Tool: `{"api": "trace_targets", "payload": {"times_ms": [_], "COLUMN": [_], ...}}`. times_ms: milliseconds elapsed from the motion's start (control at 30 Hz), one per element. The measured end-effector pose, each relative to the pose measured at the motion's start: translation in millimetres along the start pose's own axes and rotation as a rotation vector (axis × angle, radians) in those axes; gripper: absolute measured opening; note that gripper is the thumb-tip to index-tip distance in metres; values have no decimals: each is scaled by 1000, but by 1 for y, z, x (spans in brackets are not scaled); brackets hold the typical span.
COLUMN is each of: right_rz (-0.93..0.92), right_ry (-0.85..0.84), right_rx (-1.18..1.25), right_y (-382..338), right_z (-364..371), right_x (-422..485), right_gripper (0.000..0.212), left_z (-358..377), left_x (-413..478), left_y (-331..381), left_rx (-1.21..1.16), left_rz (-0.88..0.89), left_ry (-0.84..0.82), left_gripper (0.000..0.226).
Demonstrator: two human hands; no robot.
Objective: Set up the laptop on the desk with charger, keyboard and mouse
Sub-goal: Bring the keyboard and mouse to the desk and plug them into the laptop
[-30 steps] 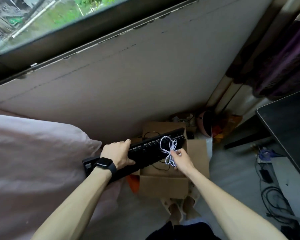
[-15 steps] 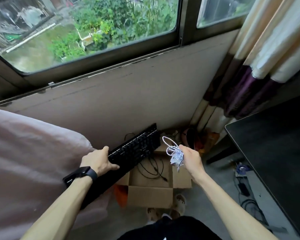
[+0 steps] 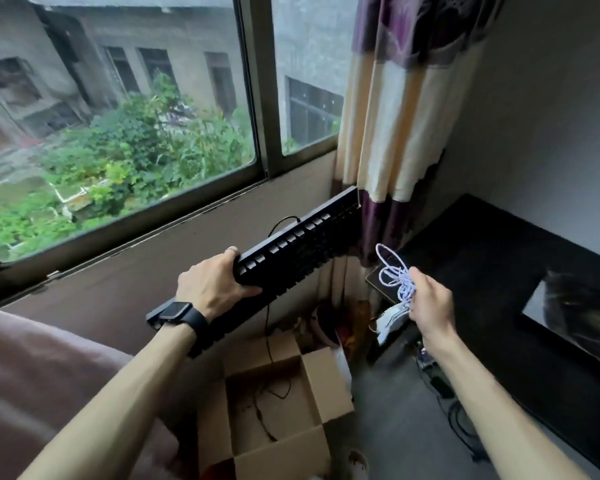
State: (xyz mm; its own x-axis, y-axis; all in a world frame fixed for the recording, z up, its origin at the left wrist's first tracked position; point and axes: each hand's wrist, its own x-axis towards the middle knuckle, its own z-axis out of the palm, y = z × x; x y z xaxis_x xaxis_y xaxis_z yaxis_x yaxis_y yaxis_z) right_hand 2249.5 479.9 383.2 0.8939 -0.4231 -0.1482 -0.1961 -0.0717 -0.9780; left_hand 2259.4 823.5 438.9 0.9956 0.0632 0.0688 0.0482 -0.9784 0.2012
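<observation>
My left hand (image 3: 212,286) grips a long black keyboard (image 3: 291,249) near its middle and holds it in the air, tilted up toward the curtain. Its thin black cable (image 3: 266,327) trails down into the open cardboard box (image 3: 321,372) below. My right hand (image 3: 428,299) is closed on a coiled white cable with a white charger (image 3: 395,289) hanging under the fist, just off the left edge of the dark desk (image 3: 492,258). A watch sits on my left wrist. No laptop or mouse is in view.
A window (image 3: 118,116) fills the upper left, with a striped curtain (image 3: 395,116) in the corner. A pinkish bed cover (image 3: 32,375) lies at lower left. A dark flat item (image 3: 575,313) rests on the desk. Cables (image 3: 458,414) and clutter lie on the floor beside the desk.
Both hands have risen out of the box and swung right toward the desk, carrying the keyboard and the white cable. My view has lifted from the floor to the window.
</observation>
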Motion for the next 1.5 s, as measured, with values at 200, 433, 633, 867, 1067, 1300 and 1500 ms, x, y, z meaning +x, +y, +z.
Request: {"api": "trace_targets", "payload": {"times_ms": [200, 433, 633, 867, 1067, 1300, 1500], "right_rz": [-85, -150, -89, 93, 307, 583, 701], "right_ry": [283, 602, 779, 884, 979, 925, 884], "right_rx": [119, 200, 204, 239, 314, 269, 264], "right_y": [-30, -44, -25, 31, 97, 162, 194], "right_z": [-102, -245, -389, -534, -640, -701, -726], "right_x": [-14, -27, -26, -4, 14, 42, 73], "right_gripper": [37, 38, 44, 47, 32, 38, 39], "left_z": [-35, -37, -5, 44, 90, 157, 211], "left_x": [29, 42, 26, -3, -19, -19, -7], "left_y": [106, 272, 421, 560, 655, 733, 780], "left_rx": [-54, -77, -92, -121, -128, -63, -16], "left_rz": [253, 553, 736, 802, 849, 937, 971], "left_ry": [72, 105, 25, -67, -148, -250, -333], "left_gripper": [61, 65, 75, 72, 66, 65, 72]}}
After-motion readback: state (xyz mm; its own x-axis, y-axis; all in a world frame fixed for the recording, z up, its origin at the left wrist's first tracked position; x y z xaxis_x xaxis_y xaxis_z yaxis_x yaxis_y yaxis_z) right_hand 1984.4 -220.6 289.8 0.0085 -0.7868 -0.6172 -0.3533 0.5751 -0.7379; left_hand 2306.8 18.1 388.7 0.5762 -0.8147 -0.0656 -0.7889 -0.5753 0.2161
